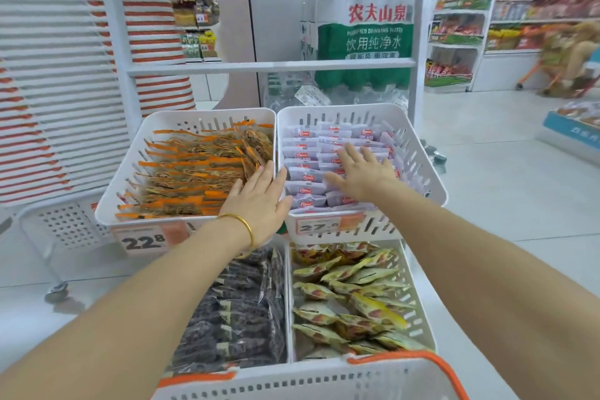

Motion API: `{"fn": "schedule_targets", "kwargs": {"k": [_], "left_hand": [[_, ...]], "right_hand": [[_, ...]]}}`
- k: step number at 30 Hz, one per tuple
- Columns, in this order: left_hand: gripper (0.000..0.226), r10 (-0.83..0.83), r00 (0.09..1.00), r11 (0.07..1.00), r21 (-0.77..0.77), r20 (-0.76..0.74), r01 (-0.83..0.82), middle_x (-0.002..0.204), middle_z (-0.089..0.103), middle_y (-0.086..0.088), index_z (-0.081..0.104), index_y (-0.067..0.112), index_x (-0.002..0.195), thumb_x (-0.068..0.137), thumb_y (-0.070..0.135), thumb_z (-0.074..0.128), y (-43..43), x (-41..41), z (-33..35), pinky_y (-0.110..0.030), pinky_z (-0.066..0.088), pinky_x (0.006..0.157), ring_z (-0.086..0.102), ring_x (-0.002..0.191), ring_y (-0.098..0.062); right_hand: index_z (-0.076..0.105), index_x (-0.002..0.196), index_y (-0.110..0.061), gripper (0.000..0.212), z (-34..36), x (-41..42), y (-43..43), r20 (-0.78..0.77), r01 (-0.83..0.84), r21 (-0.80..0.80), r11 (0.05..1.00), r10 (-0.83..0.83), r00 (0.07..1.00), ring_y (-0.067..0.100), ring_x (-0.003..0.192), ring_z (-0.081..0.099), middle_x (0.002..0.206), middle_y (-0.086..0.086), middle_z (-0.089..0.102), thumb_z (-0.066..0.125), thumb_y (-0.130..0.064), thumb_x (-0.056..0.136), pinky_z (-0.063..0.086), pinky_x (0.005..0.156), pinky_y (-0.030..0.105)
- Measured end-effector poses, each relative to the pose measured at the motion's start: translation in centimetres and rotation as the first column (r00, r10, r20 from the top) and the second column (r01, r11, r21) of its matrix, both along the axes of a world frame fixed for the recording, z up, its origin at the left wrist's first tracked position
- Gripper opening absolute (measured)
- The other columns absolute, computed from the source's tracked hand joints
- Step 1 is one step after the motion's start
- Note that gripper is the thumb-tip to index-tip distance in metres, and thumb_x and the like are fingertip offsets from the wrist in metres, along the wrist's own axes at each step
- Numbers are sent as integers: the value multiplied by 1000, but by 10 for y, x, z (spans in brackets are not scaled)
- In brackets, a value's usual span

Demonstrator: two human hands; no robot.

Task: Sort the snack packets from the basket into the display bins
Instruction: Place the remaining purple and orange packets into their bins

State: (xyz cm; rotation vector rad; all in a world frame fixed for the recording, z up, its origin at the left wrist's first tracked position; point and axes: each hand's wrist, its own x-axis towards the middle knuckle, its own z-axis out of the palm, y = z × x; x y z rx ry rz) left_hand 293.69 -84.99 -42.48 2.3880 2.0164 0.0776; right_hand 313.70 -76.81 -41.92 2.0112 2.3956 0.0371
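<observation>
Two white display bins sit side by side on the upper tier. The left bin (130,159) holds orange-and-brown snack packets (191,172). The right bin (422,153) holds pale lilac packets (305,153) with red logos. My left hand (259,198), with a gold bangle on the wrist, lies flat with straight fingers over the divide between the two bins. My right hand (363,172) rests flat on the lilac packets, fingers spread. Neither hand holds a packet. The rim of a white basket (292,383) with orange trim shows at the bottom edge.
Below, a lower tier holds dark packets (237,308) on the left and yellow-green packets (350,299) on the right. Price tags (143,242) hang on the upper bins. Shrink-wrapped water bottles (363,26) stand behind. Stacked baskets (48,75) rise at left; shelves (519,10) line the right.
</observation>
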Motion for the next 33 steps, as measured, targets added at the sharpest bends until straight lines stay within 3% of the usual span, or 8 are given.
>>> {"fn": "schedule_targets", "kwargs": {"k": [8, 12, 16, 20, 22, 25, 29, 33], "left_hand": [[58, 28, 1000, 999, 25, 10, -28, 158, -15, 1, -6, 23, 150, 100, 45, 12, -2, 5, 0, -41, 0, 118, -11, 145, -14], [57, -77, 995, 962, 269, 71, 55, 159, -1, -1, 8, 19, 151, 100, 43, 16, -38, 1, -13, -37, 2, 119, -4, 146, -15], [57, -223, 972, 894, 412, 69, 175, 152, 27, -10, 36, 8, 142, 95, 36, 21, -95, -1, -61, -35, 14, 118, 20, 142, -21], [60, -73, 994, 987, 147, 79, 61, 155, 22, -7, 33, 15, 145, 95, 43, 13, -146, 0, -138, -44, 24, 115, 19, 143, -23], [59, 98, 995, 990, -104, 37, -94, 158, -5, -2, 9, 23, 151, 98, 48, 9, -164, -8, -170, -40, 6, 119, -4, 146, -21], [59, 170, 982, 938, -293, -78, -186, 156, -20, -1, -5, 27, 150, 99, 49, 14, -185, -12, -192, -43, 1, 118, -17, 144, -22], [58, 183, 982, 937, -291, -57, -191, 158, -12, 0, 4, 26, 151, 99, 49, 18, -193, -8, -192, -45, 3, 118, -10, 145, -23], [59, 171, 982, 936, -297, -80, -187, 158, -5, 0, 5, 27, 150, 98, 50, 20, -211, -5, -191, -45, 5, 118, -6, 145, -24]], "right_hand": [[2, 152, -22, 71, 8, 7, -4, -78, -16, -15, 1000, 14, 997, 26, 147, -2, 160, -3, -7, 15, -62, 95, 8, 116, 55], [14, 151, -19, 63, 4, 11, -58, -238, -46, 275, 960, 115, 964, 23, 146, 8, 159, 1, 10, 24, -53, 98, 12, 117, 47], [58, 124, -15, 43, -46, 0, -142, -403, -51, 546, 836, 316, 859, 28, 117, 52, 126, 5, 60, 33, -34, 96, 41, 94, 41], [62, 114, -23, 48, -138, -14, -199, -296, -168, 294, 941, 257, 920, 27, 109, 57, 117, -1, 63, 23, -41, 91, 46, 83, 38], [41, 140, -27, 70, -177, -10, -221, -247, -177, 45, 983, 183, 952, 27, 138, 32, 150, -3, 36, 5, -60, 89, 32, 107, 46], [-2, 151, -30, 102, -209, 0, -245, -75, -192, -227, 955, 180, 981, 26, 146, -11, 159, -6, -10, -34, -71, 63, 6, 117, 53], [0, 150, -30, 66, -208, -1, -254, -54, -154, -239, 959, 145, 988, 26, 146, -11, 159, -7, -5, 6, -62, 93, 13, 115, 53], [6, 150, -28, 63, -205, -1, -277, -76, -134, -243, 961, 119, 990, 27, 146, -8, 159, -8, -1, 19, -58, 96, 21, 113, 49]]}}
